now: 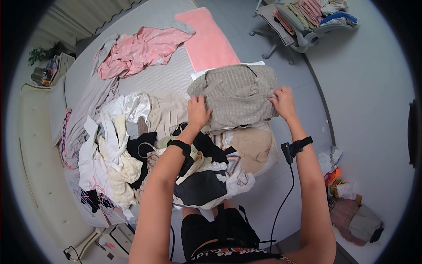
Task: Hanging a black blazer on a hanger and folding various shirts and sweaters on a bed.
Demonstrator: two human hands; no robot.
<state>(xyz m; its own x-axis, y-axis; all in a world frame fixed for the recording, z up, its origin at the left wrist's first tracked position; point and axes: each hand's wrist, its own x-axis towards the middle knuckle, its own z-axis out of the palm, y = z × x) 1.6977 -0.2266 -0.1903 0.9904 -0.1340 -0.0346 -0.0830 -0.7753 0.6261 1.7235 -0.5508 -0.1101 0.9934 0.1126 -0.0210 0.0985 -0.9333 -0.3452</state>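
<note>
A grey-beige ribbed knit top [237, 90] lies bunched into a rough rectangle near the bed's right edge. My left hand [200, 112] is closed on its left side, fingers curled at the fabric. At the opposite side, my right hand [285, 102] pinches the knit between thumb and fingers. White cloth [198, 75] peeks out under the far edge of the top. Just nearer to me lie a tan garment [251, 147] and a striped knit piece [220, 140]. Black strap-on devices sit on both wrists, and a cable hangs from the right one.
A large heap of mixed clothes [116, 152] covers the bed's near left. Beyond are a pink patterned garment [143, 50] and a folded pink towel [206, 39]. An office chair [303, 37] piled with clothes stands far right. More clothes [356, 220] lie by the right wall.
</note>
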